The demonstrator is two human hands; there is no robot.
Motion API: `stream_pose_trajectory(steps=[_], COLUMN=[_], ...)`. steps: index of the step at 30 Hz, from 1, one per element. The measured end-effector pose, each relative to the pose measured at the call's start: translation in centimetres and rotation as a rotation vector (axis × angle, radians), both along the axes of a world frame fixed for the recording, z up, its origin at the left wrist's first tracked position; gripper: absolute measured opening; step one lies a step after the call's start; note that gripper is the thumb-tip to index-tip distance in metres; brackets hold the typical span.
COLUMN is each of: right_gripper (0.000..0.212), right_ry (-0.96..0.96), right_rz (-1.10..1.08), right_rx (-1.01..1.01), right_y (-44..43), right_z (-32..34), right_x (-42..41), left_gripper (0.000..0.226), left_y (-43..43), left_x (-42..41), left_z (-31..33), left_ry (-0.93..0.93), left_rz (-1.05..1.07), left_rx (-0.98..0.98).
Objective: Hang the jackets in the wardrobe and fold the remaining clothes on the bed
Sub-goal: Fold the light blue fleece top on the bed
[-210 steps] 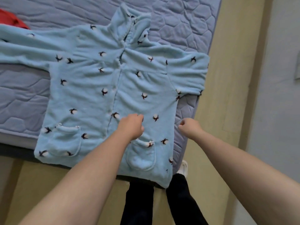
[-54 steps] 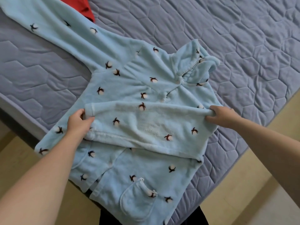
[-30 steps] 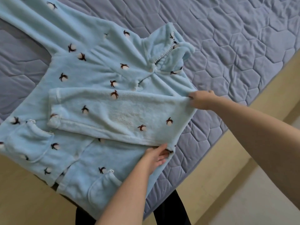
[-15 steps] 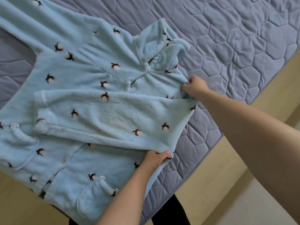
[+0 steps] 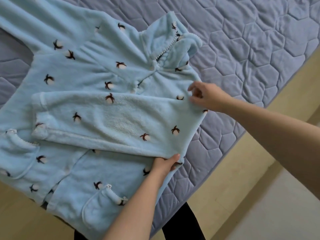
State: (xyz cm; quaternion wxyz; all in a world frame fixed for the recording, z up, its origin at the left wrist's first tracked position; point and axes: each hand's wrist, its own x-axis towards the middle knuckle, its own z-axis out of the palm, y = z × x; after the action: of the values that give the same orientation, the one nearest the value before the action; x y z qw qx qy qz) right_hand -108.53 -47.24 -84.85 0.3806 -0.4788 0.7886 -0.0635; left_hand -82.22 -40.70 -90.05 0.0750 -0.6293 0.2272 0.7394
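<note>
A light blue fleece hooded top (image 5: 90, 78) with small dark-and-white flower marks lies front up on the bed (image 5: 245, 49), its hem hanging over the near edge. Its right sleeve (image 5: 110, 123) is folded flat across the chest. My left hand (image 5: 167, 164) grips the side seam of the top just below the folded sleeve. My right hand (image 5: 207, 97) hovers at the shoulder fold with its fingers spread and relaxed, holding nothing. The other sleeve stretches off toward the upper left corner.
The bed has a grey-purple quilted cover with a hexagon pattern. Yellowish floor (image 5: 259, 161) runs along the bed's right side, with paler floor at the lower right. My dark trouser legs (image 5: 183, 226) show below the hem.
My right hand has let go of the shoulder fold and opened its fingers just above it. My left hand keeps its hold on the side seam. The folded sleeve stays in place.
</note>
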Motion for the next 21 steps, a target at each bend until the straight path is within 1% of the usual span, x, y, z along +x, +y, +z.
stream_pose_trajectory(steps=[1,2,3,4,6,8,9,10,11,12,13,14,15,16,17,18,19,20,21], right_gripper=[0.031,0.032,0.03,0.024,0.014,0.006,0.009,0.018,0.027,0.037,0.044,0.05,0.055,0.06,0.063,0.065,0.065,0.064,0.063], right_ry=[-0.043,-0.01,0.059,0.121,0.185,0.231,0.27,0.336,0.409,0.462,0.486,0.484,0.466,0.44,0.41,0.379,0.352,0.335,0.327], right_rz=[0.114,0.235,0.331,0.388,0.393,0.362,0.333,0.292,0.22,0.116,0.011,-0.047,-0.053,-0.031,-0.002,0.023,0.041,0.054,0.062], right_rx=[0.229,0.419,0.529,0.552,0.49,0.517,0.534,0.528,0.475,0.385,0.274,0.164,0.089,0.056,0.047,0.044,0.039,0.034,0.027], right_y=[0.5,0.6,0.1,-0.6,-2.2,-2.7,-2.4,-2.1,-1.7,-1.3,-1.2,-1.1,-0.9,-0.7,-0.4,-0.3,-0.4,-0.8,-1.6], right_z=[0.4,0.6,0.7,0.6,0.3,-0.2,-0.4,-0.7,-0.8,-0.4,0.1,0.7,1.3,1.7,2.1,2.2,2.0,1.6,0.9], right_x=[-0.3,-0.9,-1.4,-1.9,-2.2,-1.7,-1.0,-0.2,1.1,2.6,4.2,5.9,7.7,9.6,11.7,13.7,15.7,17.7,19.6], left_gripper=[0.007,0.006,0.005,0.005,0.009,0.011,0.012,0.013,0.015,0.019,0.021,0.023,0.022,0.019,0.014,0.014,0.027,0.042,0.055], left_y=[0.2,0.4,0.4,0.3,-0.1,-0.7,-1.0,-1.6,-2.3,-3.2,-4.3,-5.6,-7.0,-8.8,-10.9,-13.0,-15.2,-17.3,-19.3], left_x=[0.1,0.2,0.3,0.4,0.3,-0.4,-0.7,-1.0,-1.0,-0.7,-0.2,0.8,2.1,3.5,4.9,6.3,7.6,8.7,9.7], left_z=[0.2,0.5,0.6,0.8,0.8,1.2,1.6,2.3,3.2,4.4,5.4,6.2,6.9,7.6,8.3,8.6,8.4,7.8,6.9], left_ry=[0.014,0.028,0.038,0.043,0.029,-0.025,-0.048,-0.063,-0.08,-0.092,-0.115,-0.167,-0.232,-0.285,-0.303,-0.295,-0.301,-0.321,-0.351], left_rz=[0.019,0.027,0.023,0.017,0.03,0.04,0.016,-0.055,-0.19,-0.386,-0.613,-0.825,-0.981,-1.054,-1.05,-1.032,-1.04,-1.104,-1.206], left_rx=[-0.009,-0.015,-0.017,-0.015,0.002,0.058,0.103,0.156,0.211,0.242,0.192,0.025,-0.251,-0.591,-0.919,-1.189,-1.369,-1.43,-1.434])
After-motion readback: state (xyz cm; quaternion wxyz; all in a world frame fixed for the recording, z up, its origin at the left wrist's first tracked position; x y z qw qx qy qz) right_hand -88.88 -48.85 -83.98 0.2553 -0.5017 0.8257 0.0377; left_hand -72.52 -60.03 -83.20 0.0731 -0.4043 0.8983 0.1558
